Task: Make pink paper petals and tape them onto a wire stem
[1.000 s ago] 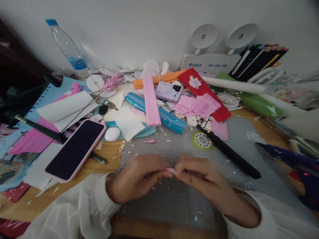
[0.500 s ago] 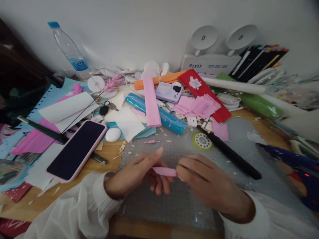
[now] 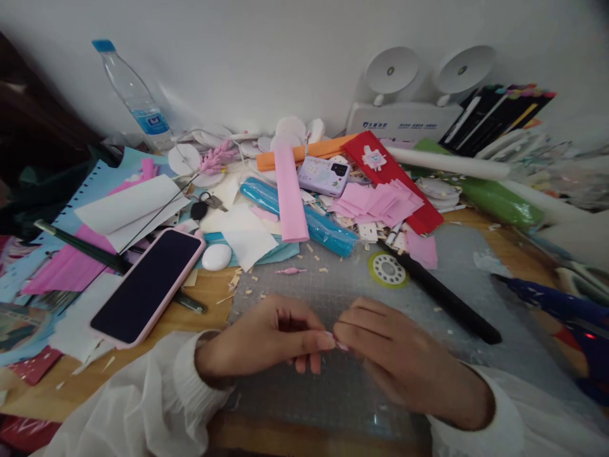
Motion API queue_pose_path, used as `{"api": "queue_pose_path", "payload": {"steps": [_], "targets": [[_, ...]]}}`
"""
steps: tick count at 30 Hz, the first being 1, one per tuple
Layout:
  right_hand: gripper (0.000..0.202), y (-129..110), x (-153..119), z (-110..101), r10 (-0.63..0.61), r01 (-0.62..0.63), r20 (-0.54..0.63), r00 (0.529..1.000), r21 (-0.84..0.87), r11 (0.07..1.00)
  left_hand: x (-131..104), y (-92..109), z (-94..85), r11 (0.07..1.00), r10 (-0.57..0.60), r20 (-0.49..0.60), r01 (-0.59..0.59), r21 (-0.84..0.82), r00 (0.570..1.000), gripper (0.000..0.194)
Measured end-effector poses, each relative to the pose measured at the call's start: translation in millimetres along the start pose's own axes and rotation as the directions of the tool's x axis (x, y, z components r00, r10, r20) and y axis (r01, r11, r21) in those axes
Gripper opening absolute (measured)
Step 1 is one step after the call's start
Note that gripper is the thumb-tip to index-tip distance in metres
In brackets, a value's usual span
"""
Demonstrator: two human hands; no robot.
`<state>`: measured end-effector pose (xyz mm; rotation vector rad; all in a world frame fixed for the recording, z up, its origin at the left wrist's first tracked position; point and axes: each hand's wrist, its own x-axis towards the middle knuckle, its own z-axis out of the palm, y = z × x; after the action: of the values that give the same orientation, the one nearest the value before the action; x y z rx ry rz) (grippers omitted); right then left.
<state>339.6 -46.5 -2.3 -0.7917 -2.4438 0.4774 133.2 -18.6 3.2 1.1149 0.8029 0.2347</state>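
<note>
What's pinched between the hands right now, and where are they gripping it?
A small pink paper piece, nearly hidden, pinched between the fingertips of the left hand and right hand; which part cannot be told.

Your wooden desk [image 3: 209,295] under craft clutter

On it you have a grey cutting mat [image 3: 342,381], a pink-cased phone [image 3: 148,285], a water bottle [image 3: 130,92], blue and pink paper sheets [image 3: 71,266] and a black pen [image 3: 440,293].
</note>
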Motion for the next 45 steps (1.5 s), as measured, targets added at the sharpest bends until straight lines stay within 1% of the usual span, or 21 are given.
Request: {"api": "queue_pose_path", "payload": {"steps": [3, 5, 7, 9, 12, 14, 16, 20, 23, 25, 27, 28, 30, 31, 32, 33, 35, 37, 39, 41, 45], "targets": [[0.027, -4, 3, -1, 0.173, -0.191, 0.089, 0.981, 0.269, 0.944, -2, -2, 0.9, 0.947, 0.225, -0.022, -0.213, 0.241, 0.974, 0.021], [0.029, -6, 3, -1, 0.297, -0.331, 0.147, 0.944, 0.399, 0.855, -2, -3, 1.0, 0.787, 0.453, 0.016, -0.409, 0.461, 0.891, 0.017], [0.034, -7, 2, 0, 0.378, -0.432, 0.21, 0.902, 0.477, 0.765, -3, -3, 1.0, 0.658, 0.572, 0.047, -0.493, 0.569, 0.819, 0.014], [0.036, -6, 1, 0, 0.402, -0.459, 0.224, 0.888, 0.497, 0.737, -3, -2, 1.0, 0.76, 0.493, -0.008, -0.427, 0.49, 0.87, 0.017], [0.019, -3, -2, -2, 0.337, -0.319, 0.01, 0.941, 0.355, 0.879, -4, 2, -0.5, 0.977, 0.173, -0.038, -0.166, 0.131, 0.984, 0.024], [0.015, -1, -2, -2, 0.156, -0.139, -0.152, 0.976, 0.117, 0.983, -3, 4, -2.4, 0.998, 0.034, 0.014, -0.033, -0.056, 0.999, 0.027], [0.024, 1, -1, -2, -0.057, 0.031, -0.19, 0.98, -0.138, 0.99, -3, 3, -4.2, 0.989, -0.035, 0.063, 0.044, -0.142, 0.997, 0.028], [0.018, 1, 1, 2, -0.168, 0.134, -0.075, 0.983, -0.341, 0.93, -1, 2, -5.1, 0.983, -0.08, 0.141, 0.102, -0.154, 0.987, 0.029], [0.028, -2, 1, 4, -0.083, 0.083, 0.013, 0.997, -0.216, 0.973, -1, 2, -3.1, 0.997, -0.044, 0.102, 0.05, -0.057, 0.994, 0.027], [0.028, -6, 1, 7, 0.015, -0.015, 0.009, 1.0, -0.034, 0.999, -2, 1, -1.6, 0.991, 0.079, 0.032, -0.082, 0.104, 0.996, 0.027], [0.026, -9, 1, 10, 0.223, -0.219, 0.0, 0.975, 0.189, 0.957, -2, -1, -0.9, 0.851, 0.358, -0.02, -0.317, 0.419, 0.933, 0.025], [0.027, -11, 1, 13, 0.358, -0.35, 0.031, 0.933, 0.31, 0.884, -1, -4, -1.0, 0.678, 0.523, 0.007, -0.421, 0.602, 0.852, 0.023], [0.033, -13, 3, 17, 0.581, -0.573, 0.178, 0.794, 0.537, 0.619, 0, -9, -1.6, 0.227, 0.736, 0.178, -0.486, 0.844, 0.653, 0.018], [0.035, -13, 4, 19, 0.634, -0.635, 0.269, 0.725, 0.617, 0.465, 1, -12, -1.8, 0.056, 0.769, 0.261, -0.468, 0.882, 0.583, 0.017], [0.036, -13, 5, 20, 0.645, -0.662, 0.351, 0.679, 0.673, 0.33, 2, -14, -1.8, -0.027, 0.778, 0.302, -0.451, 0.892, 0.551, 0.016], [0.037, -13, 6, 21, 0.63, -0.662, 0.403, 0.664, 0.709, 0.244, 2, -16, -1.3, -0.02, 0.779, 0.298, -0.453, 0.891, 0.551, 0.016], [0.039, -11, 6, 19, 0.628, -0.648, 0.385, 0.677, 0.717, 0.259, 2, -15, 0.3, 0.224, 0.751, 0.16, -0.475, 0.851, 0.64, 0.018], [0.033, -7, 3, 14, 0.645, -0.589, 0.173, 0.744, 0.625, 0.512, 0, -10, 2.1, 0.615, 0.589, -0.031, -0.423, 0.665, 0.808, 0.022], [0.018, -3, 0, 7, 0.501, -0.438, -0.113, 0.858, 0.346, 0.829, -2, -4, 2.8, 0.882, 0.352, -0.124, -0.284, 0.376, 0.928, 0.026], [0.03, 1, -2, 2, 0.201, -0.208, -0.221, 0.954, -0.005, 0.978, -4, 2, 1.9, 0.973, 0.193, -0.125, -0.173, 0.154, 0.973, 0.026], [0.015, 2, 1, 0, -0.171, 0.113, -0.122, 0.978, -0.38, 0.918, -5, 6, -2.0, 0.996, 0.081, -0.034, -0.08, 0.036, 0.996, 0.027]]}}
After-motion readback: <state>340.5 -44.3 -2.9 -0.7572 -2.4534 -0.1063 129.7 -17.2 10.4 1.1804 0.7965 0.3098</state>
